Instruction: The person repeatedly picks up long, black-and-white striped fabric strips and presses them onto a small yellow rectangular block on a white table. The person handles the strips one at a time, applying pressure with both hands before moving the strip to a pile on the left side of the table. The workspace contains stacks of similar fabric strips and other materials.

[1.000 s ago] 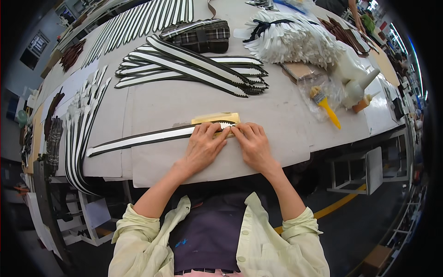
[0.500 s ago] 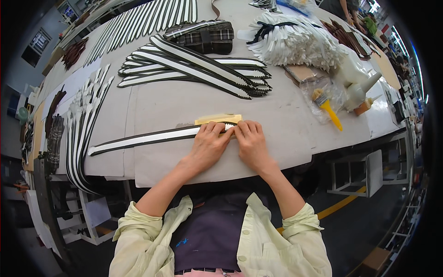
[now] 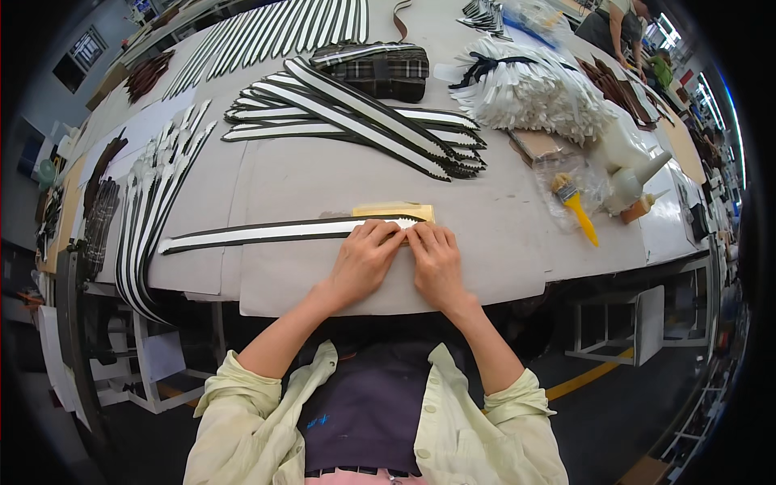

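Note:
A long white strip with dark edges [image 3: 267,234] lies flat across the near part of the table, its zigzag-cut right end under my fingertips. My left hand [image 3: 361,263] is closed at that end, thumb and fingers pinching its near edge. Right beside it, my right hand [image 3: 437,263] pinches the strip's tip with bent fingers. The thumbs nearly meet, and the fingers hide part of the end. Just behind the fingertips is a flat yellow block [image 3: 394,210], partly covered by the strip.
Similar strips lie in a crossed pile [image 3: 347,121], with a plaid bundle [image 3: 380,71] behind it. More strips hang over the left table edge [image 3: 149,218]. At right are a white tassel-like bundle [image 3: 517,93], a yellow-handled brush [image 3: 579,214] and bottles [image 3: 634,182]. Another person [image 3: 614,32] stands far right.
My hands stay at the strip's right end, with fingers slightly shifted and more of the white zigzag end showing. The whole view has shifted a little.

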A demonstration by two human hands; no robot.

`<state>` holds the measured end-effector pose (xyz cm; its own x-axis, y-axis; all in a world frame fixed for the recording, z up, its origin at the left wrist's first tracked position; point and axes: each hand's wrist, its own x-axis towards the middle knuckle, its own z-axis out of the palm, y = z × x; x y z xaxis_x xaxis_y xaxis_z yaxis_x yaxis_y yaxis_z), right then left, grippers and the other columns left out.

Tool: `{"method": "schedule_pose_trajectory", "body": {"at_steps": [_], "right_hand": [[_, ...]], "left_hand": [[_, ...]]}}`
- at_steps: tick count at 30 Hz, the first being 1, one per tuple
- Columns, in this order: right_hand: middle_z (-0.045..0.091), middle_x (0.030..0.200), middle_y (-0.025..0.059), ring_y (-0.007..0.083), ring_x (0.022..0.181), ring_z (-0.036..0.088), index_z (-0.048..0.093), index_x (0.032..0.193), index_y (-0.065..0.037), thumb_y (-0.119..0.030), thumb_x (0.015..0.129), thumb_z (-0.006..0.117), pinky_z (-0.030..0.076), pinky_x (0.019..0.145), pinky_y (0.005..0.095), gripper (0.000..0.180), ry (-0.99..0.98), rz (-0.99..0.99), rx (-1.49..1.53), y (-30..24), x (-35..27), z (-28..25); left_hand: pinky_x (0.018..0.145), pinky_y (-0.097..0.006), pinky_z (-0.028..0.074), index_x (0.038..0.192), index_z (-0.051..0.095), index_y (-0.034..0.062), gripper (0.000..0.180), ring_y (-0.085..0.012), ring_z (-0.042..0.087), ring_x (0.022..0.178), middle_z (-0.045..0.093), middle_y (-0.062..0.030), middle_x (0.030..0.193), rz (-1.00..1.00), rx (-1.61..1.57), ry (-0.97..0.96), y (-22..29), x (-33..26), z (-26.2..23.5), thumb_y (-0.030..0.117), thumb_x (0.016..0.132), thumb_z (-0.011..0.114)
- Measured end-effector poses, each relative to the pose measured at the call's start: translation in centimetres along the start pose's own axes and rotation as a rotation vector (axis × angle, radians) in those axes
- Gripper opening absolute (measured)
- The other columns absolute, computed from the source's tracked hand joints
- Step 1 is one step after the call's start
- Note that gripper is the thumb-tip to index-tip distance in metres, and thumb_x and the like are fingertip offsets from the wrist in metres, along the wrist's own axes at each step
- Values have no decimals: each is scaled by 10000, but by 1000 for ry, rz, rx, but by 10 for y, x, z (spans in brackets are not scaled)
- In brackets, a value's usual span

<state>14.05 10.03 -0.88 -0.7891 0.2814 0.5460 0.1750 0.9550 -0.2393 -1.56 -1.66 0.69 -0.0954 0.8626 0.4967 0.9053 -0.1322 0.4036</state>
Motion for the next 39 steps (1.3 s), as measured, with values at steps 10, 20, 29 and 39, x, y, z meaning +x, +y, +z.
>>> {"method": "schedule_pose_trajectory", "body": {"at_steps": [10, 20, 29, 39], "right_hand": [[636, 1259, 259, 400, 1245, 568, 641, 1189, 79, 2, 777, 622, 429, 1075, 495, 420, -47, 7, -45, 3, 5, 0], [489, 1505, 226, 409, 1388, 474, 529, 1401, 3, -135, 901, 762, 391, 1147, 497, 569, 241, 329, 373, -7, 17, -17], [645, 1338, 149, 305, 1235, 597, 582, 1414, -73, -138, 920, 763, 427, 1086, 420, 530, -60, 248, 972, -59, 87, 1], [478, 1506, 209, 402, 1352, 470, 497, 1421, -23, -172, 832, 824, 405, 1083, 492, 690, 60, 275, 847, -72, 107, 60]], "left_hand": [[950, -416, 504, 1080, 662, 65, 322, -319, 613, 1080, 649, -121, 1097, -363, 8, -232, -54, 6, -58, 190, 831, 823], [736, -336, 554, 1002, 671, -12, 179, -232, 683, 806, 685, -122, 990, -149, -119, -143, 9, 75, -129, 100, 909, 776], [790, -283, 624, 1216, 608, -74, 270, -274, 770, 886, 743, -228, 1130, 80, -457, 1063, 49, 135, -277, 126, 1040, 647], [853, -261, 595, 1217, 634, -27, 232, -206, 719, 1018, 721, -157, 1187, -194, -667, 1389, -12, 47, -297, 137, 1054, 625]]}}
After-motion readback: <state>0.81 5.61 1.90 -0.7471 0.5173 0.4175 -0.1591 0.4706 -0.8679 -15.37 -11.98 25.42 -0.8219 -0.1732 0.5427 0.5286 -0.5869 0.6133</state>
